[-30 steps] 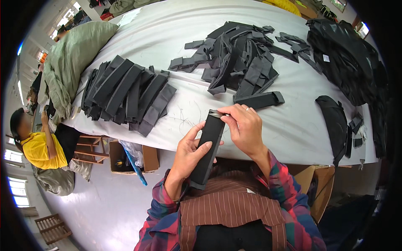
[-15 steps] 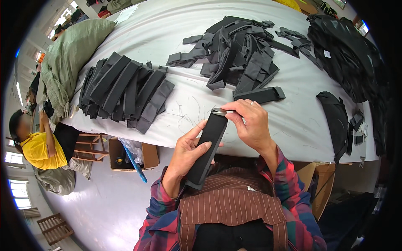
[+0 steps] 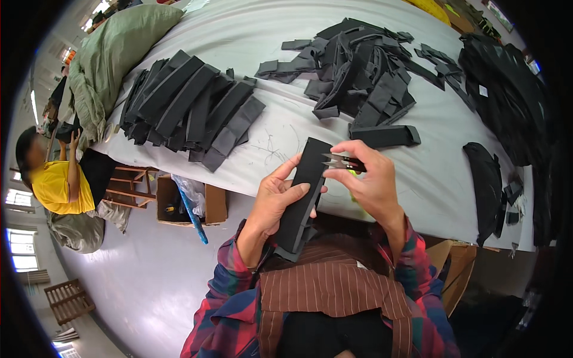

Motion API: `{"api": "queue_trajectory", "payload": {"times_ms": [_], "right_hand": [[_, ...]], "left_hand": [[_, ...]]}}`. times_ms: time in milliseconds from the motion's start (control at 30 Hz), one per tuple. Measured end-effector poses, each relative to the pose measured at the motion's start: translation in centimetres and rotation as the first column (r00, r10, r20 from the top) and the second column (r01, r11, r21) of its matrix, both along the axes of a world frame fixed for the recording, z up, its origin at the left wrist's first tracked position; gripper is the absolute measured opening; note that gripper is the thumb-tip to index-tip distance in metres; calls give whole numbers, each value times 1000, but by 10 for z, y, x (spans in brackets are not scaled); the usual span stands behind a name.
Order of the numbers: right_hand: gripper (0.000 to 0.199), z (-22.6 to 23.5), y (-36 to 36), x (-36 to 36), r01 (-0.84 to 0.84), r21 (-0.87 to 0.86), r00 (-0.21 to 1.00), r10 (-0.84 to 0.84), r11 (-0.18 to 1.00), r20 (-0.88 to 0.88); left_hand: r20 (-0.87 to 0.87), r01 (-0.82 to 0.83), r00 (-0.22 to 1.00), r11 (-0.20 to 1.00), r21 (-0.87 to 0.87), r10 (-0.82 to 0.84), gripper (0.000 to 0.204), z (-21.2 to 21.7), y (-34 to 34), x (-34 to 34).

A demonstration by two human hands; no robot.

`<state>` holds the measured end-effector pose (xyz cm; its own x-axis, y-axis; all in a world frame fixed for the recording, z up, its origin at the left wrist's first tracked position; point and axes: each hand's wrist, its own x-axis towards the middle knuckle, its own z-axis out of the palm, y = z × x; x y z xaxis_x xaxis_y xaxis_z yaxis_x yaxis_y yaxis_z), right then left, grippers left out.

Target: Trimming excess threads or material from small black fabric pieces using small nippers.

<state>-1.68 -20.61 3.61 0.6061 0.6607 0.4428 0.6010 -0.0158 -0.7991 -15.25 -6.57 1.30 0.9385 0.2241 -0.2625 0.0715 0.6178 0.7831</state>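
Observation:
My left hand (image 3: 279,194) grips a long black fabric strip (image 3: 305,185), thumb on its face and fingers behind it. The strip is tilted, its upper end away from me and its lower end over my apron. In my right hand (image 3: 375,179) is a pair of thread snips (image 3: 346,163), pinched between thumb and fingers. The two pointed blades are spread apart and lie at the strip's right edge, close to its upper end; whether they touch it I cannot tell. Beyond my hands, a loose pile of black strips (image 3: 358,71) lies on the white-covered table (image 3: 280,113).
A neater stack of black strips (image 3: 191,107) lies at the left. Black garments (image 3: 507,101) and a dark folded piece (image 3: 482,185) are at the right. A green sack (image 3: 119,53) sits at the far left, near a person in yellow (image 3: 59,185). A cardboard box (image 3: 215,204) stands below the table edge.
The snips have come from across the strip's upper end to its right edge, and their blades now show spread. My view has shifted slightly, and more of the strip's upper part shows.

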Motion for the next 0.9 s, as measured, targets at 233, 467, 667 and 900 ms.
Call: {"api": "queue_trajectory", "payload": {"times_ms": [233, 467, 667, 900], "right_hand": [[13, -25, -3, 1, 108, -220, 994, -109, 969, 9], [18, -7, -22, 22, 467, 77, 871, -473, 881, 134], [20, -14, -9, -3, 54, -163, 968, -12, 985, 251], [15, -20, -4, -2, 27, -227, 890, 80, 974, 448]], "left_hand": [[-1, 45, 999, 997, 67, -45, 58, -1, 0, 4], [-66, -8, 998, 997, 75, 13, 42, -4, 1, 6], [-64, 93, 994, 992, 82, -88, 30, -2, 0, 7], [-45, 137, 990, 990, 32, -135, 31, -5, 1, 4]]}}
